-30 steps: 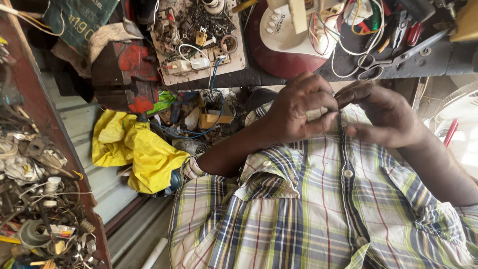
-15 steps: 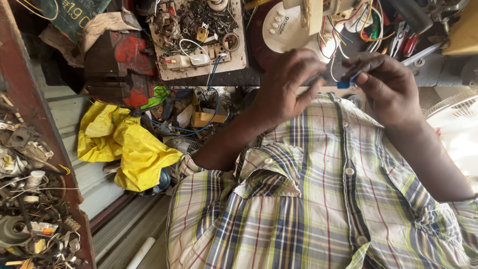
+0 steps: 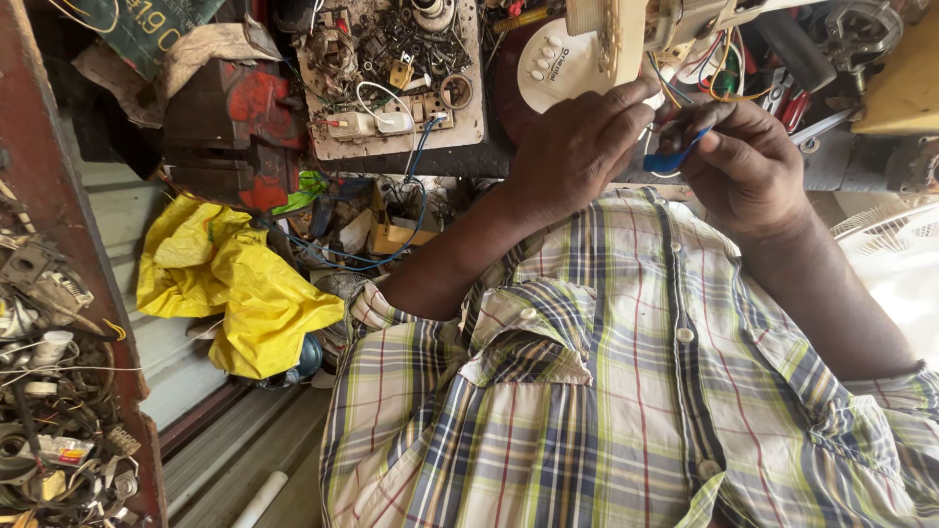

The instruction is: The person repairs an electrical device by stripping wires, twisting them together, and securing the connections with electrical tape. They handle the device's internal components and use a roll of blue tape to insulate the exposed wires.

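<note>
Strip (image 3: 671,159) — blue, slanting, right hand (image 3: 748,166) pinching

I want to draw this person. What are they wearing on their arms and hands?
Both hands, the left hand and the right hand, are bare: no gloves, and no rings or watch that I can see. The forearms are bare too. The checked shirt, in green, blue, white and thin red lines with pale buttons, has its sleeves rolled up.

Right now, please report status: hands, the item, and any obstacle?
Left hand and right hand both pinching blue piece. Coloured wires crowd just beyond. Nothing between hands.
</note>
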